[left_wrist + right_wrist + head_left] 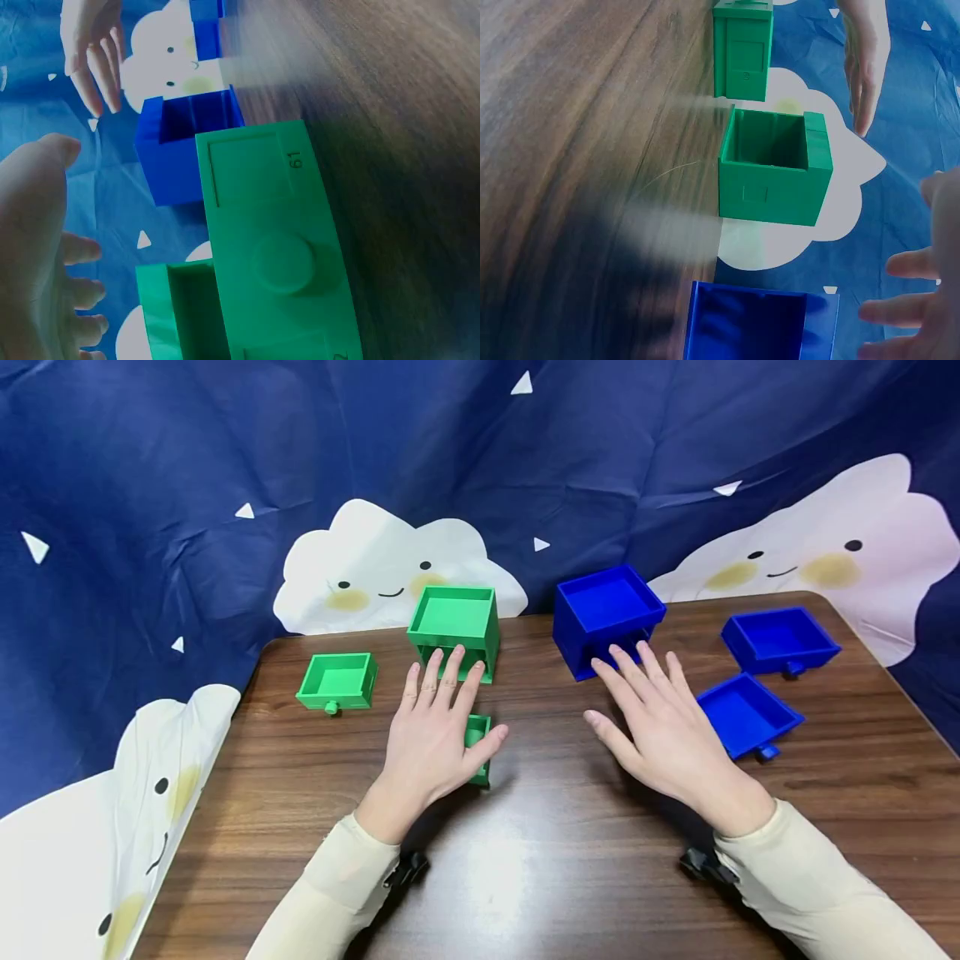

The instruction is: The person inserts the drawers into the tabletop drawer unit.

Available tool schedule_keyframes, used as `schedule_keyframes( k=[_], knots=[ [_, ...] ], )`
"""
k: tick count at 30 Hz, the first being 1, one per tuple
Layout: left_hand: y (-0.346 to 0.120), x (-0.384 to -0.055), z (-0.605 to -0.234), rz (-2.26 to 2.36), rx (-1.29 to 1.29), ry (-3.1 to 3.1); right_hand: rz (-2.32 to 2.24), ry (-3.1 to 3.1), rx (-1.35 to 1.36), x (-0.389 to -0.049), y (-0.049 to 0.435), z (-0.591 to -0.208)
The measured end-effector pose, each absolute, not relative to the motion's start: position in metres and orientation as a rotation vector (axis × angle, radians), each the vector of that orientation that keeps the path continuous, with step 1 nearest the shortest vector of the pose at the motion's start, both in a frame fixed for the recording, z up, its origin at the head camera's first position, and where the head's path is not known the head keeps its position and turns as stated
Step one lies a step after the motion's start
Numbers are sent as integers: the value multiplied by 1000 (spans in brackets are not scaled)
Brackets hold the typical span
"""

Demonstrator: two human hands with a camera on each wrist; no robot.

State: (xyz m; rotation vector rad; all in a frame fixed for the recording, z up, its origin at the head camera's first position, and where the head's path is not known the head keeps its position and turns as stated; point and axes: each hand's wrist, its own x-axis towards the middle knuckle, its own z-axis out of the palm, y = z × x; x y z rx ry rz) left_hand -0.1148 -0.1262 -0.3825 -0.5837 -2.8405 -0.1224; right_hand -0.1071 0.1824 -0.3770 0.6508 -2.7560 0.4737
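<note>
Head | left hand [431, 739] spread above green drawer [477, 729] | right hand [667, 735] spread near blue cabinet [609, 602]

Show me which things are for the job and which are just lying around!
Likely for the job:
green box
blue box
uncovered green drawer
partly hidden green drawer
back blue drawer
front blue drawer
left hand
right hand

Probably just there:
wooden table
cloud-print cloth
black wrist gadgets

Room is lying between the green open-fronted box [453, 617] and blue open-fronted box [606, 608]; a green rectangular drawer [277, 240] is blocking space beneath the left hand [431, 739].
</note>
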Motion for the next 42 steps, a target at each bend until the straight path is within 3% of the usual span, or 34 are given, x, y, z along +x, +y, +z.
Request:
schedule_keyframes(
  k=[19,42],
  knots=[
    [-146,-109,-387,-195,-668,-2539,914,-2583,606,-120,166,-383],
    [-171,-97,-388,-357,-532,-2483,1246,-2504,621,-144,153,-396]
  ],
)
